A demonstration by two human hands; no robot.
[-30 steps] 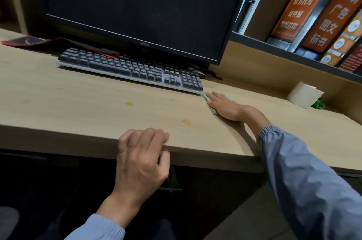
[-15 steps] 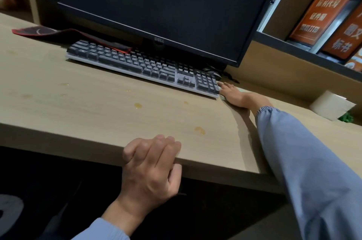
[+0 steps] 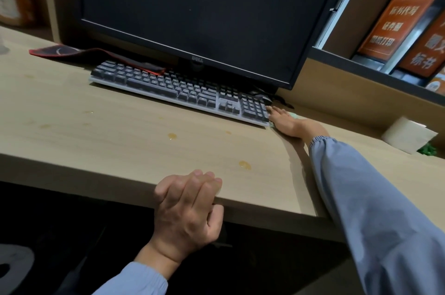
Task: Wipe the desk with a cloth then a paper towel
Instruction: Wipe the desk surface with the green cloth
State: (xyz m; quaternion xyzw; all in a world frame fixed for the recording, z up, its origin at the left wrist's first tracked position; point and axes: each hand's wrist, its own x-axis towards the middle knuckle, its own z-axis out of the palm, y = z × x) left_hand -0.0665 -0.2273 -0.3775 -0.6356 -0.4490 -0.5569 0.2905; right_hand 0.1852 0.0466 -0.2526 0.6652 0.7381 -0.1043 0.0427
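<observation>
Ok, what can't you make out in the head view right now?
Head view only.
Cloth: mostly under the right hand; only pale green slivers show.
Green object: half behind the paper roll, too small to identify.
Desk: right stretch covered by the sleeve, cut by the frame edge.
Dark object: mostly behind the keyboard; possibly a mouse.

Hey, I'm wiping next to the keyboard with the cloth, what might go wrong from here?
1. The right hand presses the cloth right beside the end of the keyboard, so a push may shove it.
2. The yellow spots on the desk lie away from the cloth and may get missed.
</observation>
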